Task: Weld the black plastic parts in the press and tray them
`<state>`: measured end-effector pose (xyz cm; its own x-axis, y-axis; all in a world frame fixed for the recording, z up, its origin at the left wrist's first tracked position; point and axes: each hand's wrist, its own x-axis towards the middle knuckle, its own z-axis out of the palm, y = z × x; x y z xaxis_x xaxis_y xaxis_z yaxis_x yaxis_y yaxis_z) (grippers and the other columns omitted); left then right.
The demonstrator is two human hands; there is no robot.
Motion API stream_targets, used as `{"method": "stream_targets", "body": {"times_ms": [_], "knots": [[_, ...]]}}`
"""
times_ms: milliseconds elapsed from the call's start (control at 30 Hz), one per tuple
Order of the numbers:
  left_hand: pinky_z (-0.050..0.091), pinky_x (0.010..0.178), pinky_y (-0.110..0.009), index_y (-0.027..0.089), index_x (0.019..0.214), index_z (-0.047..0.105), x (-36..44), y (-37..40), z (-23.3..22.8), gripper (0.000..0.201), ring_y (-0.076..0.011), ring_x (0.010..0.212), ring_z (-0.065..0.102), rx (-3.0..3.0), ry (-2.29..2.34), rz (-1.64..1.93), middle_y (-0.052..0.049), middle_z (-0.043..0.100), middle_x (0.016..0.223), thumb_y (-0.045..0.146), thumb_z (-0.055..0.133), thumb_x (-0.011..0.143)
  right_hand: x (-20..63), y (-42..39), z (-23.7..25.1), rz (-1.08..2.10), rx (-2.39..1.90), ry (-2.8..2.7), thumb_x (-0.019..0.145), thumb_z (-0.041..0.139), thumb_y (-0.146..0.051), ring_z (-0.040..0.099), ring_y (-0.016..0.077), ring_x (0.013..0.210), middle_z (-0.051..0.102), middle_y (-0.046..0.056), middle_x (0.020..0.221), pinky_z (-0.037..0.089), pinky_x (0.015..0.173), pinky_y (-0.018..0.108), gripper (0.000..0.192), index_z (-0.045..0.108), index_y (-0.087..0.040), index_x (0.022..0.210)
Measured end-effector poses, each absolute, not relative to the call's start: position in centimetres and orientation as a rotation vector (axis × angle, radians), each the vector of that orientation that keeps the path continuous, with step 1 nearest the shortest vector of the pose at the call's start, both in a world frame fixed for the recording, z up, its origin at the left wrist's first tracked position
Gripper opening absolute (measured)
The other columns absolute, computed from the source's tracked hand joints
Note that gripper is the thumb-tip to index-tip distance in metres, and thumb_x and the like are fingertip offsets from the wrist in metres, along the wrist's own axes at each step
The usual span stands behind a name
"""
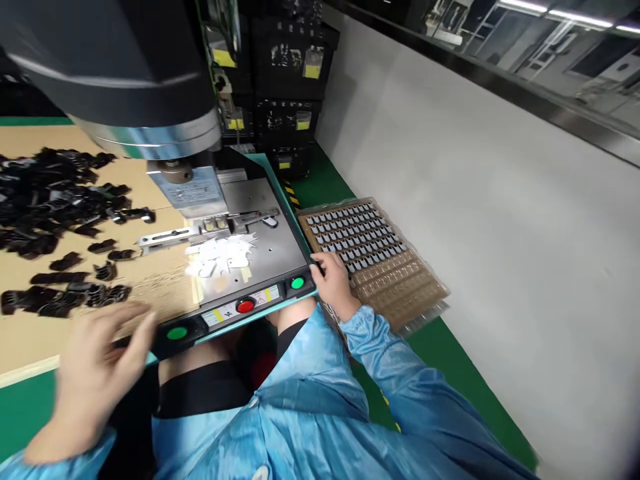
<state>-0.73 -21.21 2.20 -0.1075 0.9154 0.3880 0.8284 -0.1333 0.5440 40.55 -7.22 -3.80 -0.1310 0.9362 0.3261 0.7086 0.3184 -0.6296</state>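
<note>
At the far left, a tan desk (30, 340) carries a loose heap of small black parts (55, 220), spread from its back edge toward the front. To the right of the heap stands a press machine (125, 73) with a dark rounded head and a grey base plate (260, 233); white scraps (220, 257) lie on that plate below the metal fixture (210, 227). Along the machine's front edge sit a green button (177, 333), a red button (245, 306) and a second green button (297, 283). Further right, a brown tray (400, 280) of small grey pieces rests over the green floor (450, 360), beside a pale wall (500, 200). Black crates (290, 80) are stacked behind.

The left hand (100, 367) is blurred, fingers spread and loose, hovering just beside the left green button and holding nothing visible. The right hand (333, 280), sleeved in blue, rests at the tray's near corner close to the right green button; its fingers curl down, and I cannot tell whether they grip anything.
</note>
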Motion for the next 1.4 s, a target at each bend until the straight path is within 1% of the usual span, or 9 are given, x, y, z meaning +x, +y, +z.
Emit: {"method": "stream_targets", "body": {"times_ms": [67,267,533,700,833,1000,1200,1267,1400], "knots": [[0.054,0.101,-0.052,0.029,0.113,0.068,0.7,-19.2,1.3,0.021,-0.0296,0.108,0.069,2.224,1.860,1.053,-0.006,0.074,0.115,0.047,0.065,0.102,36.6,-6.5,-2.2,0.477,-1.285,-2.040,0.102,0.061,-0.022,0.062,0.0289,0.122,0.069,0.010,0.126,0.052,0.110,0.045,0.030,0.072,-0.026,0.130],[0.045,0.085,-0.049,0.024,0.128,0.074,6.3,-11.1,-0.3,0.032,-0.0345,0.109,0.063,2.603,1.800,0.646,-0.013,0.075,0.124,0.038,0.055,0.107,28.4,-3.8,-0.9,0.445,-1.049,-2.355,0.101,0.068,-0.022,0.054,0.0289,0.127,0.063,0.008,0.137,0.049,0.113,0.046,0.036,0.071,-0.029,0.136],[0.041,0.085,-0.049,0.019,0.111,0.078,6.7,-8.5,-1.2,0.030,-0.0340,0.104,0.060,2.765,1.735,0.521,-0.015,0.076,0.113,0.029,0.049,0.110,26.8,-2.6,-2.1,0.252,-1.070,-2.464,0.107,0.058,-0.025,0.052,0.0302,0.120,0.066,0.009,0.130,0.047,0.106,0.047,0.025,0.074,-0.028,0.126],[0.042,0.087,-0.047,0.018,0.111,0.075,6.6,-9.0,-1.4,0.028,-0.0318,0.103,0.061,2.778,1.717,0.631,-0.014,0.076,0.113,0.028,0.048,0.111,27.2,-2.6,-2.3,0.190,-1.066,-2.462,0.110,0.053,-0.026,0.052,0.0305,0.116,0.068,0.010,0.124,0.046,0.102,0.047,0.022,0.075,-0.025,0.114],[0.043,0.088,-0.046,0.019,0.113,0.071,6.0,-9.9,-0.9,0.024,-0.0313,0.101,0.064,2.704,1.746,0.739,-0.013,0.075,0.105,0.029,0.051,0.110,27.0,-2.6,-2.1,0.144,-1.013,-2.487,0.109,0.058,-0.030,0.051,0.0298,0.116,0.068,0.009,0.128,0.044,0.101,0.045,0.021,0.073,-0.026,0.122],[0.052,0.090,-0.041,0.020,0.115,0.067,3.4,-11.5,-0.9,0.018,-0.0272,0.099,0.070,2.490,1.778,1.102,-0.011,0.075,0.107,0.033,0.056,0.109,26.4,-2.4,-1.9,0.054,-1.022,-2.536,0.109,0.058,-0.024,0.051,0.0289,0.109,0.070,0.010,0.118,0.041,0.094,0.044,0.018,0.076,-0.021,0.111],[0.057,0.092,-0.038,0.022,0.144,0.061,0.0,-12.2,-0.4,0.038,-0.0258,0.104,0.074,2.295,1.958,1.263,-0.009,0.077,0.116,0.035,0.060,0.108,26.5,-2.2,-1.7,0.053,-0.984,-2.438,0.108,0.055,-0.021,0.054,0.0274,0.106,0.069,0.010,0.111,0.044,0.094,0.040,0.018,0.073,-0.020,0.106],[0.058,0.094,-0.038,0.023,0.141,0.065,-0.6,-11.6,0.1,0.035,-0.0256,0.106,0.073,2.309,1.938,1.284,-0.010,0.076,0.119,0.033,0.058,0.109,26.4,-1.9,-1.4,0.088,-0.991,-2.387,0.108,0.052,-0.020,0.057,0.0274,0.105,0.069,0.010,0.110,0.047,0.094,0.039,0.019,0.071,-0.020,0.110],[0.056,0.097,-0.039,0.023,0.122,0.071,-0.8,-9.3,0.7,0.022,-0.0254,0.107,0.072,2.344,1.858,1.331,-0.009,0.076,0.115,0.032,0.056,0.109,25.7,-0.5,-0.6,0.122,-1.019,-2.317,0.107,0.047,-0.017,0.063,0.0265,0.104,0.068,0.013,0.119,0.051,0.091,0.037,0.029,0.066,-0.017,0.129]]}}
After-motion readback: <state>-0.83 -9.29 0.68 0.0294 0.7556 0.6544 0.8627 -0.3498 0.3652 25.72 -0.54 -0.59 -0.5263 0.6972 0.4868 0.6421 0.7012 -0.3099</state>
